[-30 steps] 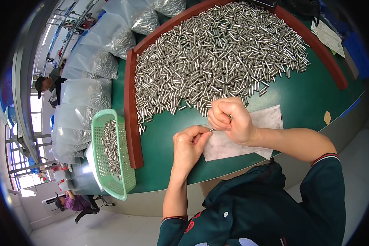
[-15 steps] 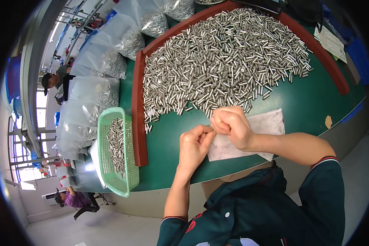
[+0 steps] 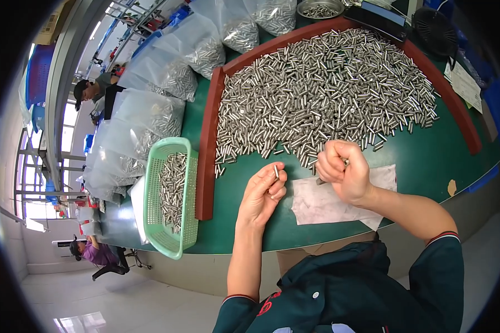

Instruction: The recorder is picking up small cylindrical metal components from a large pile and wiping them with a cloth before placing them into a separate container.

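Observation:
Between the thumb and fingers of my left hand (image 3: 259, 195) is a small shiny metal pin (image 3: 276, 172), held upright. My right hand (image 3: 345, 171) is curled closed to the right of it, above a stained white cloth (image 3: 322, 205). A bit of something dark shows under its fingers, too small to make out. Beyond both hands spreads a large heap of metal pins (image 3: 316, 94), its near edge just past my fingers. To the left stands a green plastic basket (image 3: 190, 219) with more such pins inside.
A dark red curved border (image 3: 206, 166) rings the heap on the green table (image 3: 233, 222). Clear bags of pins (image 3: 203, 53) line the left and back. A round metal dish (image 3: 320, 9) and a black device (image 3: 378, 21) stand at the back. Two people are farther left.
My hands were together and have moved apart, the right one to the right. The pin now shows in my left fingers. The whole view has shifted slightly.

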### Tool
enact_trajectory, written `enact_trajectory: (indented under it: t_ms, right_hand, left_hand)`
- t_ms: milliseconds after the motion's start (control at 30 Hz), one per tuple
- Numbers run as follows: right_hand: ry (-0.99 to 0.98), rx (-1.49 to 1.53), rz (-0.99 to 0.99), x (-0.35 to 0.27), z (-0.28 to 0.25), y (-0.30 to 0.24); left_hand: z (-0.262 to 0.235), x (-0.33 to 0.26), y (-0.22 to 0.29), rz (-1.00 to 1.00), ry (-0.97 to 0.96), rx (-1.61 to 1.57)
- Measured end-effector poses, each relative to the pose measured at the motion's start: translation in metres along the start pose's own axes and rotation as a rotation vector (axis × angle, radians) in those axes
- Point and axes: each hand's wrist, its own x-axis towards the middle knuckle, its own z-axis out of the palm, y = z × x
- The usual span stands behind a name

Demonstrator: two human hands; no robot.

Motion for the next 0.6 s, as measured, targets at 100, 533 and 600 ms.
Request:
enact_trajectory:
  t_ms: [100,533,600]
  right_hand:
    - [0.002,0.009,-0.002,0.001,-0.001,-0.001]
    - [-0.004,-0.007,0.000,0.000,-0.002,-0.001]
    - [-0.012,-0.023,-0.005,0.000,-0.001,-0.001]
  left_hand:
    - [0.005,0.000,0.001,0.025,0.062,0.042]
    - [0.004,0.031,0.000,0.660,0.439,1.694]
    - [0.004,0.032,-0.001,0.764,0.432,1.704]
